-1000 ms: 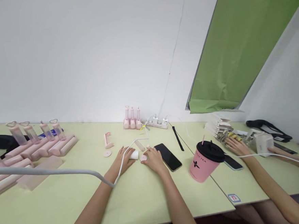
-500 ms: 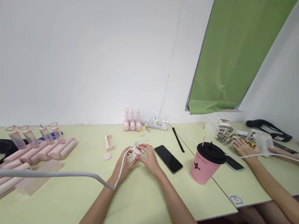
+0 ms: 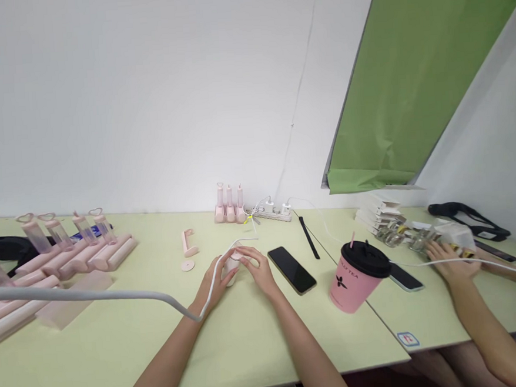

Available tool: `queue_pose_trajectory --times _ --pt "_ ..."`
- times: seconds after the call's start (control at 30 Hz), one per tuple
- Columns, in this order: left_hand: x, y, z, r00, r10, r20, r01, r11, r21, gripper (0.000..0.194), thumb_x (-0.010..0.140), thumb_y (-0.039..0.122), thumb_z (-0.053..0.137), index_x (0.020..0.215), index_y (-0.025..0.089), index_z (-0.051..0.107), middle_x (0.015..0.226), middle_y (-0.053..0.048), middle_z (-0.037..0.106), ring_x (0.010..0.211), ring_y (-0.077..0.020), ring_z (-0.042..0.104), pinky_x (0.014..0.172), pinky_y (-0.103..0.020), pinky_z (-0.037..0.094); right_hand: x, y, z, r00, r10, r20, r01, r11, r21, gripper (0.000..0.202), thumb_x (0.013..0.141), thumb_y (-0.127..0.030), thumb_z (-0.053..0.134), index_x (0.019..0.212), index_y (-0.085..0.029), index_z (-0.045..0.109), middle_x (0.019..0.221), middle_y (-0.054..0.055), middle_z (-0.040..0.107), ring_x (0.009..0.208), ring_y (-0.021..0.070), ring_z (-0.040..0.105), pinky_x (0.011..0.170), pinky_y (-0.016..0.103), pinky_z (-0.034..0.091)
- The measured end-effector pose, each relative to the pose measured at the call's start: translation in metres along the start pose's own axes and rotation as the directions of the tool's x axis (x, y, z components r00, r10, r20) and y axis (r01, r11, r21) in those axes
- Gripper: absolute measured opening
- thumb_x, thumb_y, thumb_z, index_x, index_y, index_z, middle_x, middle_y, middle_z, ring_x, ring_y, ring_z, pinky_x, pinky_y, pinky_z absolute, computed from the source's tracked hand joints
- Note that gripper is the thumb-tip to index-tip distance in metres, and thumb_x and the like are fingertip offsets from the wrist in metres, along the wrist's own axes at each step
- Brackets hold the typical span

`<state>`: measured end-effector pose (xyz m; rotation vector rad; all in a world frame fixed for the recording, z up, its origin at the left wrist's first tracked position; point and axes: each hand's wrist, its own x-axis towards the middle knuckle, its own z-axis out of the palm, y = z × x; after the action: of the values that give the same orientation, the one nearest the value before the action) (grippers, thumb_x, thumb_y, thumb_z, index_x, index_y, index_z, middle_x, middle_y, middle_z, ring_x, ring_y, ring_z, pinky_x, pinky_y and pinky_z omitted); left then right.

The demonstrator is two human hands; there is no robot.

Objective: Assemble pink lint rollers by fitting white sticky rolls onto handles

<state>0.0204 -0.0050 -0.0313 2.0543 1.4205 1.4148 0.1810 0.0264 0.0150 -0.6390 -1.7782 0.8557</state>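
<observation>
Both hands meet at the middle of the pale green table [image 3: 260, 346]. The left hand [image 3: 214, 279] cups a small white cylindrical part [image 3: 232, 265] from the left, fingers curled around it. The right hand [image 3: 258, 270] closes on the same part from the right, fingertips pressing its top end. The part sits just above the table surface, held between both hands. Assembly appears to be under way, not complete: a pink disc [image 3: 187, 265] and a pink bracket [image 3: 188, 243] lie unused to the left. A black phone [image 3: 291, 269] lies to the right, a pink cup [image 3: 357, 276] farther right.
</observation>
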Motion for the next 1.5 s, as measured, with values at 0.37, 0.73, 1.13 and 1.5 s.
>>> queue_pose_trajectory --times 0.37,0.73,1.13,1.5 --pt "0.0 -0.006 0.003 0.998 -0.037 -0.051 0.029 0.99 -0.14 0.044 0.087 0.038 0.046 0.127 0.023 0.04 0.126 -0.007 0.046 0.115 -0.0169 0.044 0.094 -0.032 0.041 -0.006 0.0 0.007 0.999 -0.037 -0.017 0.034 0.984 -0.173 0.03 0.091 -0.035 0.041 0.109 -0.025 0.063 0.119 0.003 0.055 0.116 0.0147 0.045 0.104 0.032 0.028" --pt "0.003 -0.001 -0.02 0.993 -0.05 -0.106 0.052 0.999 0.011 0.049 0.092 0.04 0.031 0.137 0.019 0.028 0.125 -0.01 0.048 0.118 -0.0193 0.042 0.099 -0.037 0.034 -0.007 0.037 0.02 0.964 0.244 -0.107 -0.226 0.962 0.156 0.049 0.075 -0.037 0.061 0.116 -0.018 0.041 0.114 0.01 0.053 0.096 0.0155 0.056 0.081 0.027 0.045" --pt "-0.013 -0.066 -0.075 0.872 -0.373 -0.316 0.488 0.714 0.502 0.035 0.077 0.039 0.052 0.096 0.012 0.062 0.097 -0.014 0.051 0.096 -0.0288 0.046 0.076 -0.038 0.042 0.004 0.046 -0.01 0.742 0.623 -0.246 -0.217 0.571 0.792 0.053 0.064 -0.036 0.073 0.097 -0.021 0.034 0.093 0.003 0.06 0.081 0.0131 0.062 0.074 0.027 0.052" --pt "0.012 -0.017 -0.051 0.853 -0.214 -0.476 0.215 0.975 -0.053 0.045 0.075 0.045 0.059 0.108 0.016 0.05 0.099 -0.008 0.055 0.083 -0.0171 0.054 0.075 -0.032 0.047 0.006 0.03 -0.005 0.72 0.689 -0.084 -0.199 0.321 0.926 0.042 0.064 -0.022 0.073 0.09 -0.017 0.041 0.09 0.003 0.062 0.082 0.014 0.063 0.073 0.026 0.053"
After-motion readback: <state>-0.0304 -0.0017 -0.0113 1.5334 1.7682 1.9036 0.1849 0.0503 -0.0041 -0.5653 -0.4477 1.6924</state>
